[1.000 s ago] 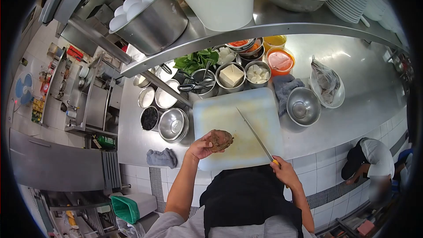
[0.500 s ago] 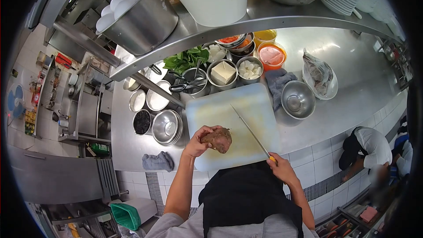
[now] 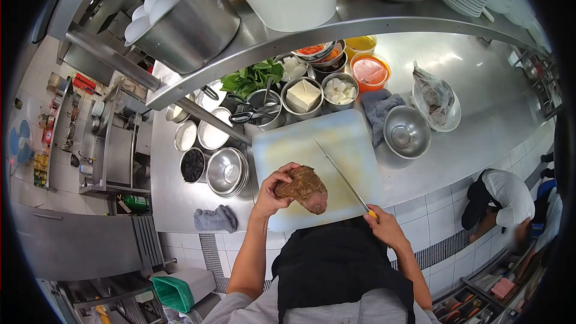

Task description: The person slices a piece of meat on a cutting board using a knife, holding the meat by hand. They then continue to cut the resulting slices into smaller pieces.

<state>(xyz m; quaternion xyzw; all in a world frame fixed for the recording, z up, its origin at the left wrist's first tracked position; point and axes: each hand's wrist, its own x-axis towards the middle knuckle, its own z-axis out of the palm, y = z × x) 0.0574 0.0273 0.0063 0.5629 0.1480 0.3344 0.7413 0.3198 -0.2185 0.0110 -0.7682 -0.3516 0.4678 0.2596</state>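
Observation:
My left hand (image 3: pixel 275 194) is closed round one end of a browned piece of meat (image 3: pixel 305 189), over the near left part of the cutting board (image 3: pixel 282 144). A pinkish cut face shows at the meat's lower right end. In my right hand (image 3: pixel 384 226) is the yellow handle of a long knife (image 3: pixel 343 172), at the board's near right corner. Its blade points away and to the left across the board, apart from the meat. The board is pale, with yellowish stains.
Behind the board stand metal pots with tofu (image 3: pixel 303 96), leafy greens (image 3: pixel 252 79) and scissors (image 3: pixel 242 116). Stacked metal bowls (image 3: pixel 227 172) are left; a grey cloth (image 3: pixel 381 111), a metal bowl (image 3: pixel 407 132) and a bagged item (image 3: pixel 433 99) right. A shelf (image 3: pixel 288 41) overhangs. Another person (image 3: pixel 507 195) bends at right.
The meat has turned in my left hand, so its long browned side shows and its cut end points lower right. The knife has barely moved.

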